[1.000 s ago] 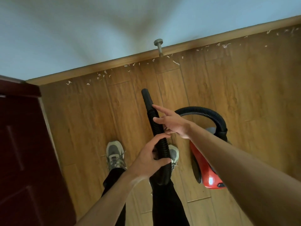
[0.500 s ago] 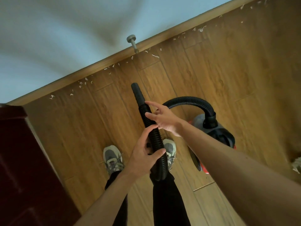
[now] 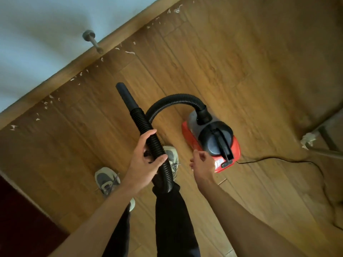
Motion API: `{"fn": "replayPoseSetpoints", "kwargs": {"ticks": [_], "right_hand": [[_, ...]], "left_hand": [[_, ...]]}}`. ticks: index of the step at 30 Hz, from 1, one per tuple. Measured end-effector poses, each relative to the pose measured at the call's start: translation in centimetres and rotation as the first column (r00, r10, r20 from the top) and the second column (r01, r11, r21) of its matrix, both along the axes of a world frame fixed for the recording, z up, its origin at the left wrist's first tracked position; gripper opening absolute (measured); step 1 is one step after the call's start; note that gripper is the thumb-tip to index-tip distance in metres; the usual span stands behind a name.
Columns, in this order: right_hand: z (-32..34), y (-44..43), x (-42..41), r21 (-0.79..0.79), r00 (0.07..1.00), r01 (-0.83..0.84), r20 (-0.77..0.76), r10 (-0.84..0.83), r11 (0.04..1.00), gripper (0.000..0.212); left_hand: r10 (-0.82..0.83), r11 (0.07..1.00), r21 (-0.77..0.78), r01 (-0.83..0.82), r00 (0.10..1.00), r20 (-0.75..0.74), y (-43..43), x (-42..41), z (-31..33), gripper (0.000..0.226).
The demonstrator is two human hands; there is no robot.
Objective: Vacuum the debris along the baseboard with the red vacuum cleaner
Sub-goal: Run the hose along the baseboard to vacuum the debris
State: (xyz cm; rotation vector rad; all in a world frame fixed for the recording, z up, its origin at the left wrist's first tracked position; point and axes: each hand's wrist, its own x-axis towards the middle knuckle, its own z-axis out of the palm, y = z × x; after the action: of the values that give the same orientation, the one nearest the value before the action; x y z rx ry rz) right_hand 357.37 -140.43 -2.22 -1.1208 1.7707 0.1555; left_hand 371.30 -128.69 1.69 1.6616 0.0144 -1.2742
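The red vacuum cleaner (image 3: 213, 141) stands on the wood floor to the right of my feet. Its black ribbed hose (image 3: 172, 102) arches up from the body and comes back to my left hand (image 3: 146, 160), which grips it. The smooth black nozzle (image 3: 125, 95) points up toward the baseboard (image 3: 61, 71) and hangs well short of it. White debris (image 3: 130, 52) lies scattered along the baseboard. My right hand (image 3: 201, 162) hovers beside the vacuum's rear end, fingers loosely curled, holding nothing.
A metal door stopper (image 3: 91, 40) sticks out of the wall above the baseboard. A dark red door (image 3: 20, 219) fills the lower left. The vacuum's black cord (image 3: 289, 161) trails right across the floor. A crumpled white scrap (image 3: 308, 140) lies by a furniture leg at right.
My right hand has left the hose and dropped to beside the vacuum's body. The view has swung right, bringing the whole vacuum and its cord into sight. My left hand keeps its grip.
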Motion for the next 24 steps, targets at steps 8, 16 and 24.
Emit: {"fn": "replayPoseSetpoints", "kwargs": {"ticks": [8, 16, 24], "right_hand": [[-2.4, -1.2, -9.5, 0.130, 0.982, 0.167, -0.115, -0.153, 0.977, 0.058], [-4.5, -3.5, -11.1, 0.171, 0.945, 0.327, -0.066, -0.320, 0.929, 0.076], [-6.7, -5.5, -11.2, 0.182, 0.892, 0.437, 0.034, -0.450, 0.881, 0.091]], "left_hand": [[-0.065, 0.997, 0.050, 0.066, 0.998, -0.023, -3.2, -4.8, -1.8, 0.075], [-0.068, 0.994, 0.079, 0.070, 0.997, -0.026, -6.7, -8.8, -2.8, 0.071], [-0.064, 0.992, 0.115, 0.051, 0.992, 0.112, -9.1, -12.2, -4.3, 0.070]]}}
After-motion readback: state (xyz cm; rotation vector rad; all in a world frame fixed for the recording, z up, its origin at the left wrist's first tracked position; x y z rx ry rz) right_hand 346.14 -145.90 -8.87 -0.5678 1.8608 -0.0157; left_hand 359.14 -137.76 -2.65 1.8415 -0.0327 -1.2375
